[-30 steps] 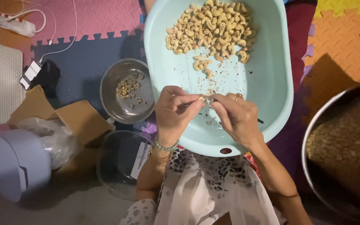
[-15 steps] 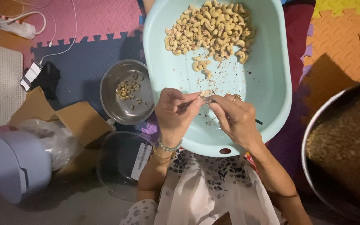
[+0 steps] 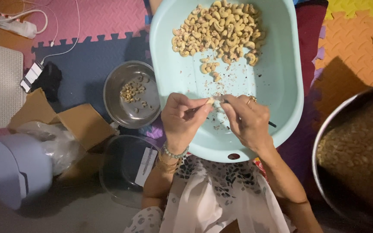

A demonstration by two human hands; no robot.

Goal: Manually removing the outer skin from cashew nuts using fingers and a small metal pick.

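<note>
- Pinching one pale cashew kernel at frame centre, left hand steadies while right hand grips a thin dark pick.
- Slipping tip could jab fingers.
- Kernel may snap, dropping into the pale turquoise plastic basin.

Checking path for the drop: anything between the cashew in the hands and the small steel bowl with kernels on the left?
Nothing visible blocks it. The cashew is pinched between left hand and right hand over the pale blue basin. The steel bowl sits just left of the basin's rim, open-topped; only that rim lies between.

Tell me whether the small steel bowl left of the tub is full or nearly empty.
Nearly empty: the steel bowl holds only a few cashews, with most of its bare base showing.
</note>
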